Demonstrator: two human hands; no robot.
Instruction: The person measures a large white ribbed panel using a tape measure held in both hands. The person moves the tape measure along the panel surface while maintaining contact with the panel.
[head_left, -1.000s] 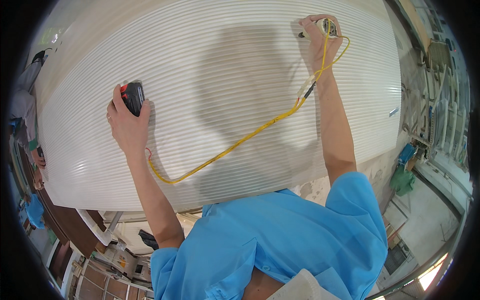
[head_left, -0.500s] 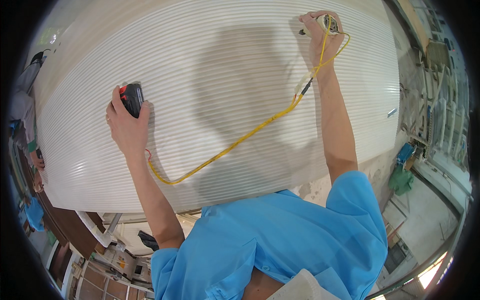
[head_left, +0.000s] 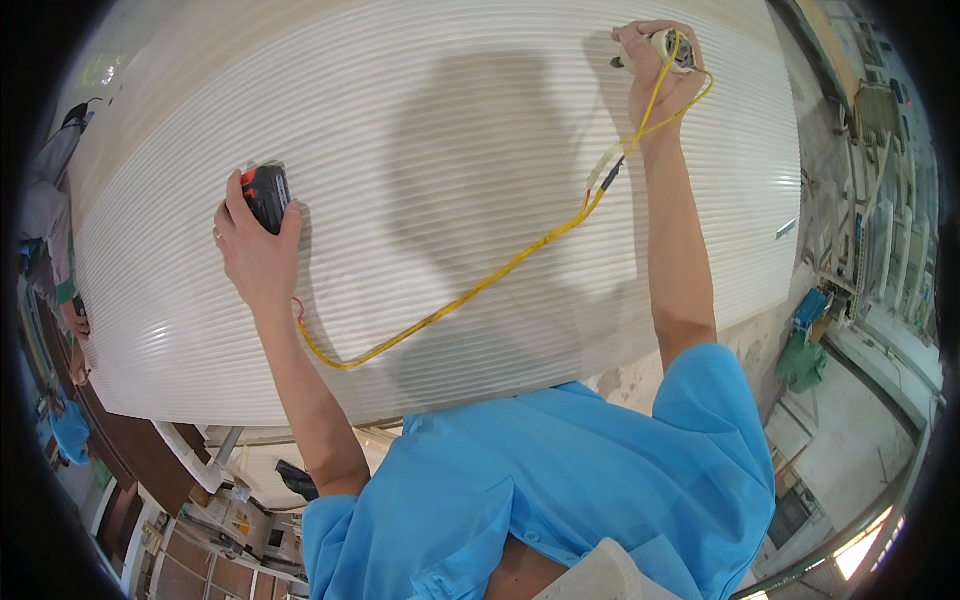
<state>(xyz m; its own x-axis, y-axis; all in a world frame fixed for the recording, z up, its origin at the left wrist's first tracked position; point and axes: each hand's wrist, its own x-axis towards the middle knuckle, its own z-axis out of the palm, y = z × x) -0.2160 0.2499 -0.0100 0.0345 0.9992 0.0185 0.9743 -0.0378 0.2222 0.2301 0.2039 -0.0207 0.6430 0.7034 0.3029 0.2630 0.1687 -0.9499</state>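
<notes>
Left hand [head_left: 256,248] clasps a black-and-red, block-shaped battery pack [head_left: 266,202], underside hidden; right hand [head_left: 657,98] grips a cream cylindrical device [head_left: 683,52], partly covered; yellow sheathed cable [head_left: 545,240] vanishes at left wrist [head_left: 273,308]

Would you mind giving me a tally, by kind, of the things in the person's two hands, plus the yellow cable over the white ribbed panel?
Black-and-red block, in the left hand: 1
Cream device with a round grey end, in the right hand: 1
Yellow cable: 1
Total: 3
</notes>
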